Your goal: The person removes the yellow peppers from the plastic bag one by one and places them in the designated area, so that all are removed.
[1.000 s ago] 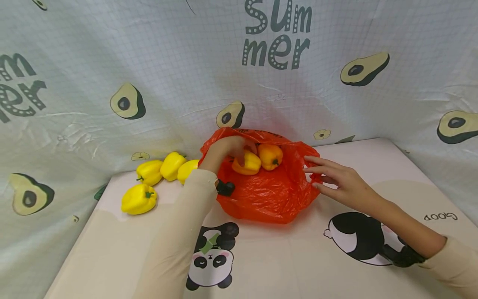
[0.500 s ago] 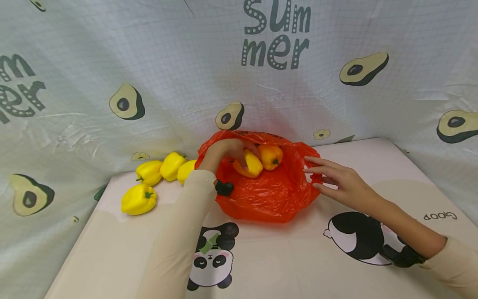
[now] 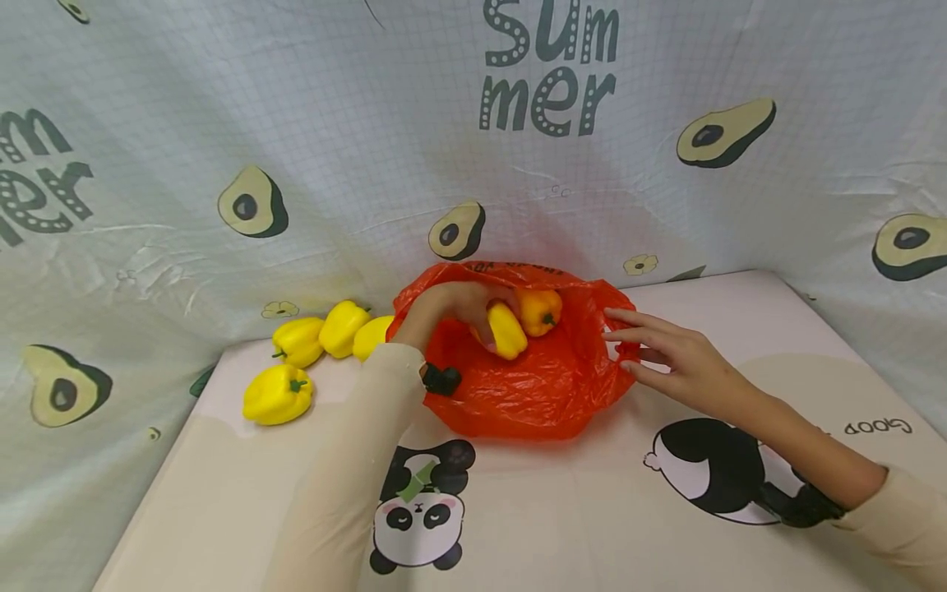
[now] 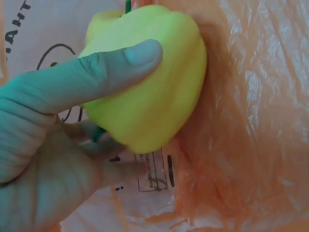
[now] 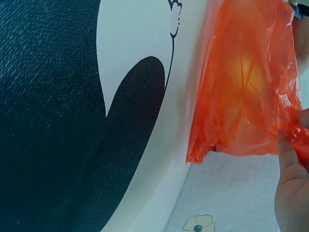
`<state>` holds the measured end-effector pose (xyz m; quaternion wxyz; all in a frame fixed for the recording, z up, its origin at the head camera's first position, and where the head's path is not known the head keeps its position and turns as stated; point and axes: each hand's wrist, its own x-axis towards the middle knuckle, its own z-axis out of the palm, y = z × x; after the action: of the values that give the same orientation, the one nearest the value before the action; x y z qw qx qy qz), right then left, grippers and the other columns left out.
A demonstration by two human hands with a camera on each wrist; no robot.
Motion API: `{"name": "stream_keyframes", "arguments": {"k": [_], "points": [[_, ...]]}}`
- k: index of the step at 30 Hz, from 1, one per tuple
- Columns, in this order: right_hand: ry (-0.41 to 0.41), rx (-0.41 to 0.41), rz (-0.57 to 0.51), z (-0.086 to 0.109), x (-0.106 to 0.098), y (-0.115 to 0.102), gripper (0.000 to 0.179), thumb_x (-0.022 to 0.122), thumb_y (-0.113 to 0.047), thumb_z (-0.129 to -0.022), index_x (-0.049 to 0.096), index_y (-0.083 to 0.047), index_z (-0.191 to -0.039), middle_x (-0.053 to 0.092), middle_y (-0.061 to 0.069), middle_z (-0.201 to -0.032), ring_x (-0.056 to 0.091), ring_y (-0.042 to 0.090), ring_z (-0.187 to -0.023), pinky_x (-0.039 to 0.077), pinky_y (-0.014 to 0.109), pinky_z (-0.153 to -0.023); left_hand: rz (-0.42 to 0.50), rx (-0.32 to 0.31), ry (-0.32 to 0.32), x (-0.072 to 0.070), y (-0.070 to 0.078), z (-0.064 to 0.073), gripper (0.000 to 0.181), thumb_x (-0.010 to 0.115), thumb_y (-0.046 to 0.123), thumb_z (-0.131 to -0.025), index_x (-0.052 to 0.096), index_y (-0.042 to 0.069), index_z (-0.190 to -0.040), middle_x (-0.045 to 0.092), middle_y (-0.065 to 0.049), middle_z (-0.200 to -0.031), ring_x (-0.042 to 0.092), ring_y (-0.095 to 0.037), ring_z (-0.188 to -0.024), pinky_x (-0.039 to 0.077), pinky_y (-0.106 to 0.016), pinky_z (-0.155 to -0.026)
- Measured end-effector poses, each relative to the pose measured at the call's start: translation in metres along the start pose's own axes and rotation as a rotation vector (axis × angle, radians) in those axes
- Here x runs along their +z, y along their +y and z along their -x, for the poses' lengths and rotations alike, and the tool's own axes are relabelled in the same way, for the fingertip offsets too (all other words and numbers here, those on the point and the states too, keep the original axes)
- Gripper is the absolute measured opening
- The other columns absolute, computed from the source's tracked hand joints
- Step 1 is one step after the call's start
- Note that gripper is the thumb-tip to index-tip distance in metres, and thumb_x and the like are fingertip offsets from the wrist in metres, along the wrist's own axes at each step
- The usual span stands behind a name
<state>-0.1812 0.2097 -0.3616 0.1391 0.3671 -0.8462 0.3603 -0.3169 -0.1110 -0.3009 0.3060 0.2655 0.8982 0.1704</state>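
My left hand (image 3: 468,302) reaches inside a red plastic bag (image 3: 525,407) and grips a yellow bell pepper (image 3: 509,333). In the left wrist view the thumb lies across that bell pepper (image 4: 169,96), while the fingers curl behind it, partly hidden. A more orange-looking bell pepper (image 3: 540,312) sits beside it in the bag. At the bag's right rim, my right hand (image 3: 684,362) pinches the thin plastic and keeps the mouth spread. The right wrist view shows thumb and fingers (image 5: 288,157) on the crumpled bag edge, with a yellow glow through its side.
Left of the bag lie several yellow bell peppers (image 3: 277,395), one partly hidden by the bag and left arm. The table (image 3: 577,510) has a panda-printed cover. Close behind the bag hangs an avocado-printed sheet (image 3: 355,164).
My left hand has shifted slightly toward me and to the right in the bag, turning the yellow bell pepper more upright. The right hand stays at the bag's rim.
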Motion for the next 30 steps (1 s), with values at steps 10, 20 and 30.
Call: {"name": "stream_keyframes", "arguments": {"k": [10, 20, 30], "points": [[-0.001, 0.009, 0.008, 0.000, -0.001, 0.002, 0.052, 0.080, 0.003, -0.083, 0.068, -0.009, -0.132, 0.054, 0.012, -0.148, 0.057, 0.030, -0.127, 0.059, 0.029, -0.083, 0.076, 0.086, -0.036, 0.005, 0.004, 0.001, 0.053, 0.082, 0.028, -0.087, 0.061, 0.030, -0.135, 0.052, -0.001, -0.133, 0.048, -0.024, -0.122, 0.053, -0.033, -0.096], [-0.003, 0.000, 0.032, 0.000, -0.002, 0.004, 0.053, 0.080, 0.004, -0.083, 0.067, -0.010, -0.133, 0.054, 0.011, -0.148, 0.056, 0.028, -0.128, 0.060, 0.034, -0.081, 0.191, 0.185, 0.005, 0.006, 0.012, 0.016, 0.055, 0.078, 0.025, -0.090, 0.060, 0.025, -0.142, 0.053, 0.000, -0.139, 0.051, -0.026, -0.120, 0.057, -0.041, -0.093], [-0.008, 0.017, 0.054, 0.002, -0.003, 0.006, 0.054, 0.079, 0.002, -0.083, 0.066, -0.010, -0.134, 0.053, 0.011, -0.149, 0.056, 0.028, -0.129, 0.055, 0.017, -0.085, 0.164, 0.316, 0.038, 0.011, 0.015, 0.029, 0.051, 0.077, 0.014, -0.090, 0.065, 0.019, -0.138, 0.059, 0.002, -0.136, 0.054, -0.022, -0.118, 0.058, -0.031, -0.089]]}}
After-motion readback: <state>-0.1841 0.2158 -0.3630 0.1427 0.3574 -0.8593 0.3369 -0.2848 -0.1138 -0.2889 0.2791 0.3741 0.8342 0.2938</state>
